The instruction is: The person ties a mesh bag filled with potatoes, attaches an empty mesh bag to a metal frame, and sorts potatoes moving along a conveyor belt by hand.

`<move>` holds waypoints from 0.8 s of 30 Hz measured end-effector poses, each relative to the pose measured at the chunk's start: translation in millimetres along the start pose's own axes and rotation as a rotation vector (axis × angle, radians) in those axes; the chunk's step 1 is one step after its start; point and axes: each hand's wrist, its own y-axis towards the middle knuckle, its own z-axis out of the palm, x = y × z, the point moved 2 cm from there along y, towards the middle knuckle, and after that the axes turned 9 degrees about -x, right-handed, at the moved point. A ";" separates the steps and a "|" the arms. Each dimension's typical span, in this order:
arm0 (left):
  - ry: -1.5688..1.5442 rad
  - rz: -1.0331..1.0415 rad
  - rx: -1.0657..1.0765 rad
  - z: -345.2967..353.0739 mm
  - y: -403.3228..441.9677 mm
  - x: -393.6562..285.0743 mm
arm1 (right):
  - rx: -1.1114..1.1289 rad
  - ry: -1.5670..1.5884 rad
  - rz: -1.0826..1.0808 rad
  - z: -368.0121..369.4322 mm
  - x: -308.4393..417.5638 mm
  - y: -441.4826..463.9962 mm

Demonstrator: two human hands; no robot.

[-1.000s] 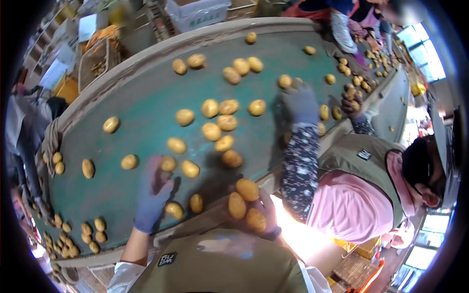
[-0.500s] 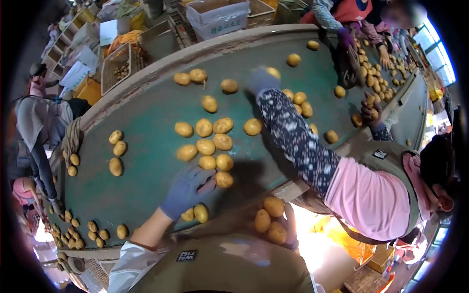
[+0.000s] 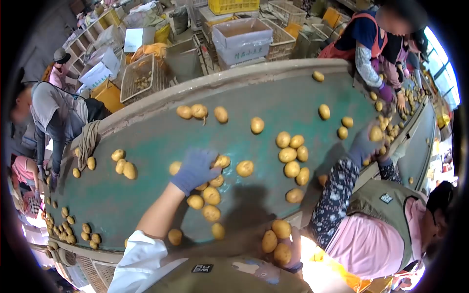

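Observation:
My left hand (image 3: 196, 168), in a blue-grey glove, is over a cluster of potatoes (image 3: 211, 196) on the green belt (image 3: 146, 195). Its fingers are spread and partly cover some potatoes; nothing shows gripped in it. Low at the belt's near edge, my right hand (image 3: 295, 248) holds several potatoes (image 3: 282, 254) against the front of my body, its fingers wrapped round their right side. Another group of potatoes (image 3: 287, 155) lies on the belt to the right of the left hand.
A co-worker (image 3: 366, 219) on the right reaches over the belt with potatoes in hand. Other people stand at the far right and at the left (image 3: 63, 107). Past the far rim (image 3: 220, 78) are a white-lined box (image 3: 242, 39) and a crate of potatoes (image 3: 141, 80).
My left hand has moved up over the potato cluster. The co-worker's gloved hand has shifted right, off the middle of the belt. The view has tilted upward. My right hand still holds its potatoes.

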 end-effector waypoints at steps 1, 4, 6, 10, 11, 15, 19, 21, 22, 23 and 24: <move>0.027 0.016 0.072 1.1 3.7 1.0 | -0.013 -0.055 -0.014 -6.1 -8.4 4.7; -0.034 -0.086 0.052 3.8 8.1 -5.0 | -0.033 0.577 0.192 3.2 4.4 -1.7; -0.090 -0.079 -0.001 4.6 10.6 -14.8 | 0.059 -0.100 -0.131 9.6 26.6 3.7; -0.358 -0.253 0.089 11.9 31.0 -30.1 | -0.051 -0.773 -0.575 -2.8 29.4 18.5; -0.412 -0.324 0.071 15.7 32.3 -26.2 | -0.072 -0.692 -0.515 -8.6 28.4 17.6; -0.305 -0.374 0.079 26.2 46.0 -16.0 | -0.017 0.915 0.416 2.7 44.2 23.0; -0.481 -0.499 0.030 38.3 53.9 -16.2 | 0.041 0.974 0.495 3.2 57.2 26.0; -0.414 -0.414 -0.156 38.8 61.4 -30.9 | 0.060 0.932 0.527 -3.2 51.5 34.2; -0.351 -0.323 -0.341 37.6 61.9 -37.0 | 0.076 0.883 0.552 -3.1 49.9 36.1; -0.242 -0.317 -0.224 38.6 59.9 -43.0 | 0.042 0.946 0.491 0.1 49.3 33.0; -0.256 -0.312 -0.222 43.0 53.8 -51.6 | 0.030 0.942 0.481 2.8 50.0 31.3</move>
